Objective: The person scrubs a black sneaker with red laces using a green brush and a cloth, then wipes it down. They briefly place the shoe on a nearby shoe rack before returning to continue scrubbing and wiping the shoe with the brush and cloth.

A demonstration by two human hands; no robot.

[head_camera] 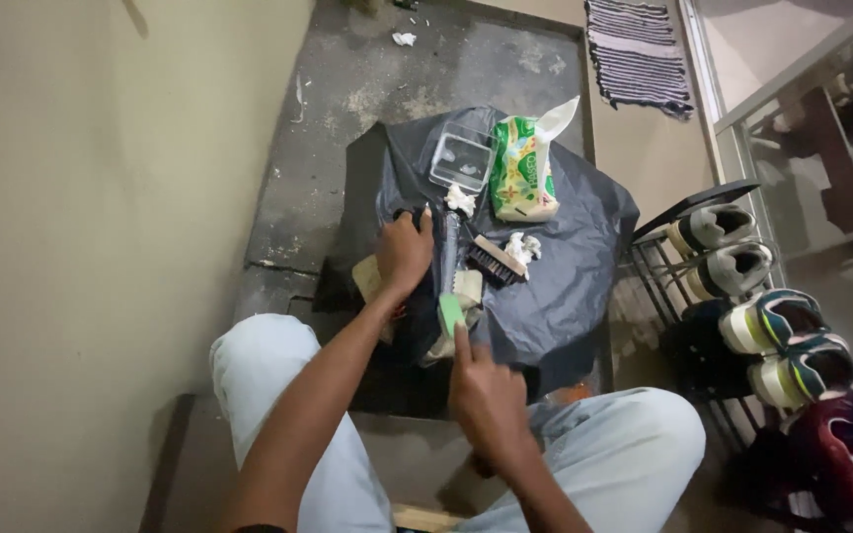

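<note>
The left hand is closed over the top of a dark shoe lying on a black plastic sheet. The right hand pinches a small green sponge against the shoe's near side. Just beyond the shoe rests a brush (bristles dark, crumpled tissue beside it); farther off sit a green packet and a clear plastic box. Right of the sheet stands a shoe rack.

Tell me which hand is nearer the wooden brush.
Left. The left hand grips a dark shoe just left of the wooden brush; the right hand sits lower, nearer the person.
</note>
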